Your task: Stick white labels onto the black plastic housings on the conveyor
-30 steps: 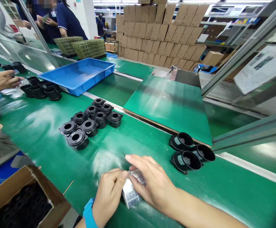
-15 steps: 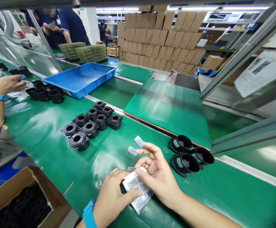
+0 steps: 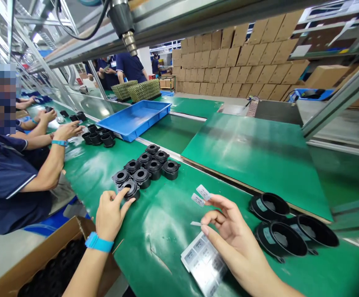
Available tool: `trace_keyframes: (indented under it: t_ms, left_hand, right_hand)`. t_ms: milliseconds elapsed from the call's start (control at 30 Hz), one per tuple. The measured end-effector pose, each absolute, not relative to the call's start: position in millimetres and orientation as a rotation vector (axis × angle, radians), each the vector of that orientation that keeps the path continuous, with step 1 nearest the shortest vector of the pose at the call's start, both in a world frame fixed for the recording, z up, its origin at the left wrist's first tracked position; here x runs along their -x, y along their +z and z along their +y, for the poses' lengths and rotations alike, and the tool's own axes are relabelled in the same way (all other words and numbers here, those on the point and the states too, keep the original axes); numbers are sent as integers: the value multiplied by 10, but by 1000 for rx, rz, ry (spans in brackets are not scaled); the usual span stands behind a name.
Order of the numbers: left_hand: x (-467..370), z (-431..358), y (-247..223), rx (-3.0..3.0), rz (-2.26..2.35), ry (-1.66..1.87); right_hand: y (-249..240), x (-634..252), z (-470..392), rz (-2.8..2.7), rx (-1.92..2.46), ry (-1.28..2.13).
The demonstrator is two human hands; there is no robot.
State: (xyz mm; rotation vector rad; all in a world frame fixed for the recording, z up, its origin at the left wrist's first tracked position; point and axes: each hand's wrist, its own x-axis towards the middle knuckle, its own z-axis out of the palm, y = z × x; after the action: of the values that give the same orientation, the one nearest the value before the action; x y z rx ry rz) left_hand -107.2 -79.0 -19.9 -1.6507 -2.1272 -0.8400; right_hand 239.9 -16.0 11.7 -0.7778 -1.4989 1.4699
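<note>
My left hand [image 3: 111, 214], with a blue wristband, reaches to the nearest black round plastic housing [image 3: 131, 189] of a cluster. Its index finger is in the centre hole and its thumb is against the side. My right hand [image 3: 231, 239] pinches a small label [image 3: 195, 223] between thumb and finger. Two more printed labels [image 3: 198, 199] cling to its outstretched fingertips. Below that hand lies a sheet of silver-grey labels [image 3: 202, 260], partly covered by it. To the right stand three black cups [image 3: 280, 239] with open tops and pale labels inside.
A blue tray [image 3: 132, 134] sits across the bench, with more black cups [image 3: 95, 138] near it. At lower left a cardboard box [image 3: 74, 231] holds black parts. Co-workers sit along the left side. A power driver [image 3: 122, 24] hangs overhead.
My left hand has left the label sheet and moved left onto the nearest housing. The sheet now lies below my right hand, which still has the labels. The camera view has turned left.
</note>
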Motion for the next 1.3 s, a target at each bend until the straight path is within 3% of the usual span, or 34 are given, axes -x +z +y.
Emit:
trace_keyframes:
  t_ms: [167,433,733,867,967,1300]
  left_hand:
    - [712,-803,2,1674,-2091,-1024]
    - [-257,-271,430,2035,-2301,-1831]
    - [-643,-230,213,2194,-2476,-2392]
    - [-715,-296,172,1909,-2853,-2780]
    - [-751,-323,229,1868,-3188,-2863]
    - [-788,-338,299,1487,-3114,-3151]
  right_hand:
    - [219,-2434,-109,-1495,727,1344]
    - [332,-2601,11,-1455,606,1261]
    - [268,-2599,90,-1474,463,1405]
    - [184,-2564,134,-1496,504,1347]
    - [181,-2561,173,-1550,479,1252]
    - [469,-2642,224,-1195,780,980]
